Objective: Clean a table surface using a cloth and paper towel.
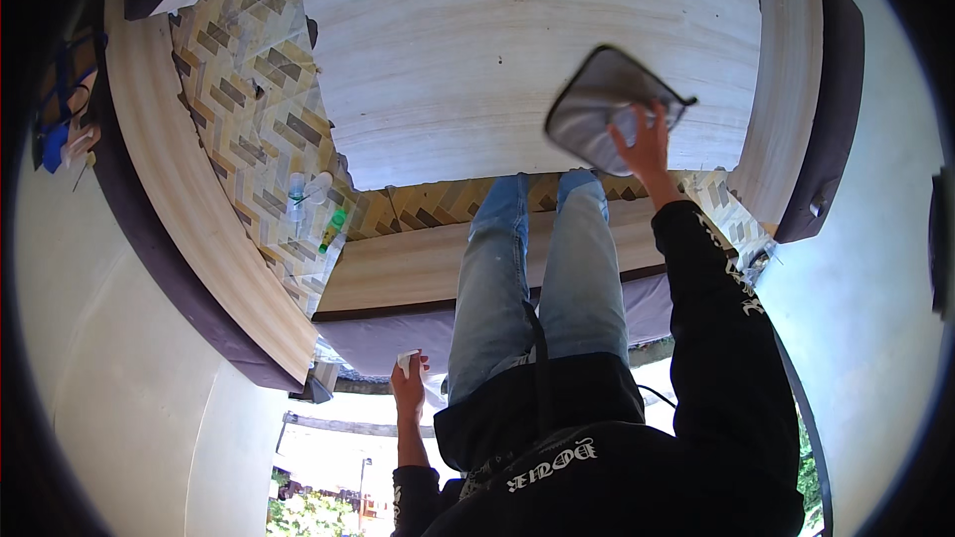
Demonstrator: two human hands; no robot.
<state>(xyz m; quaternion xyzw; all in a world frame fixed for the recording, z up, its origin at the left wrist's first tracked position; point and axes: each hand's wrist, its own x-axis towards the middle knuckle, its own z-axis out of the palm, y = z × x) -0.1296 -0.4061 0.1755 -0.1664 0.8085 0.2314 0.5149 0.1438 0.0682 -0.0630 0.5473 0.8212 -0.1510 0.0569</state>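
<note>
My right hand (pixel 643 145) grips a grey, roughly square pouch (pixel 600 93) with black edging, at its near right side. A short dark tab sticks out from the pouch's right corner, and the pouch is slightly blurred. It is over the near right part of a pale wood-grain tabletop (pixel 448 74); whether it touches the surface I cannot tell. Low at my left side, my left hand (pixel 407 391) has its fingers closed around a small white piece (pixel 406 362), perhaps tissue or paper. My jeans-clad legs (pixel 537 261) reach to the table's near edge.
Wood-grain benches with dark sides line the left (pixel 201 224), right (pixel 783 89) and near side (pixel 403 268). On the patterned floor (pixel 246 104) are a clear bottle (pixel 296 198) and a green-capped tube (pixel 333 231). A blue-strapped item (pixel 63 112) lies far left.
</note>
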